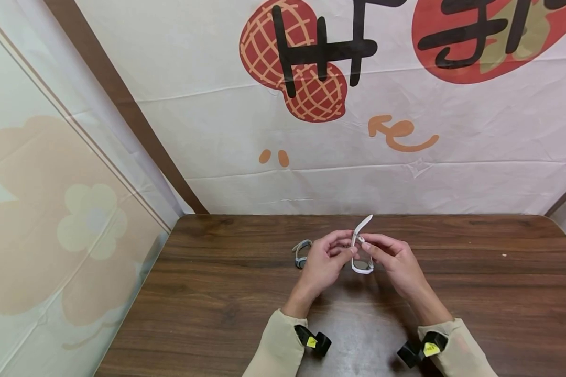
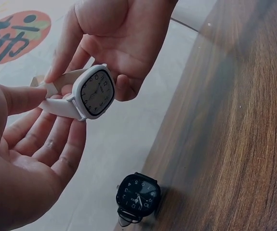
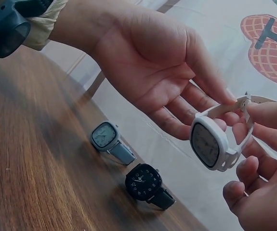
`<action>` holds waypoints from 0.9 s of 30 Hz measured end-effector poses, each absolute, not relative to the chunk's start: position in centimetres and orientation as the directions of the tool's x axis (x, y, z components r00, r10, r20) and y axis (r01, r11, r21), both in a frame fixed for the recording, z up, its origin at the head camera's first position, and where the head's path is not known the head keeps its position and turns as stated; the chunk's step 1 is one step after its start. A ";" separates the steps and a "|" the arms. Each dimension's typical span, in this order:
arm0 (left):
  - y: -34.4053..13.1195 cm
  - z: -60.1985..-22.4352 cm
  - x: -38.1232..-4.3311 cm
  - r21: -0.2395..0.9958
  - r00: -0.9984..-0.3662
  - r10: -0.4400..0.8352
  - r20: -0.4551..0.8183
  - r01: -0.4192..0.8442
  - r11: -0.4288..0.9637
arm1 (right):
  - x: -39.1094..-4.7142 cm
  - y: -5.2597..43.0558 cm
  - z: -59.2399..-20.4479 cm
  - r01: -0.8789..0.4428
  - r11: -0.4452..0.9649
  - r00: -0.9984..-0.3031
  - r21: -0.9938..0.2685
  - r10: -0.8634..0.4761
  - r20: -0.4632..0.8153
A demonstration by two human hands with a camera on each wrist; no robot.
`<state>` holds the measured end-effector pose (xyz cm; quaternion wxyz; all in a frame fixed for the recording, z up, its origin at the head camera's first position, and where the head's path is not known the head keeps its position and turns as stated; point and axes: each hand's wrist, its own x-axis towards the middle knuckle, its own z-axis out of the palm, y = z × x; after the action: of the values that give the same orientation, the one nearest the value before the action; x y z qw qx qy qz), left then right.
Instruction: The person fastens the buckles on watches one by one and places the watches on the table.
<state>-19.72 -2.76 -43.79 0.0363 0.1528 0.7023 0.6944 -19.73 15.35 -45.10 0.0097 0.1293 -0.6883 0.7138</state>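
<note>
Both hands hold a white wristwatch (image 1: pixel 362 268) above the table, its square dial facing down and toward the wearer. My left hand (image 1: pixel 322 263) pinches the strap near the buckle between thumb and fingers. From the other side, my right hand (image 1: pixel 398 262) pinches the opposite strap part at the same place. The strap forms a loop, and one white strap end sticks up above the fingers in the head view. Fingers partly hide the buckle. In the right wrist view, a light blue watch (image 3: pixel 105 135) and a black watch (image 3: pixel 143 182) lie on the table beyond the right hand.
The brown wooden table (image 1: pixel 207 309) ends at a white printed cloth (image 1: pixel 207 131) hanging behind it. Another cloth with a pale flower print (image 1: pixel 94 214) hangs on the left. A small white speck (image 1: pixel 504 255) lies on the table at the right.
</note>
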 end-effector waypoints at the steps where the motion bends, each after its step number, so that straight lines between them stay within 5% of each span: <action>1: -2.8 -43.8 -19.7 0.987 -0.952 0.263 0.159 0.162 -0.010 | -19.7 15.3 -45.1 -0.194 -0.054 -0.966 -0.979 -0.164 0.201; 27: -2.7 -43.9 -19.7 0.996 -0.946 0.312 0.085 0.078 -0.035 | -19.6 14.8 -44.5 -0.184 -0.180 -0.980 -0.966 -0.047 0.195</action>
<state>-19.73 -2.66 -43.91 0.0829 0.1410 0.6897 0.7054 -19.57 14.81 -44.55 0.0448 0.0903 -0.6387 0.7628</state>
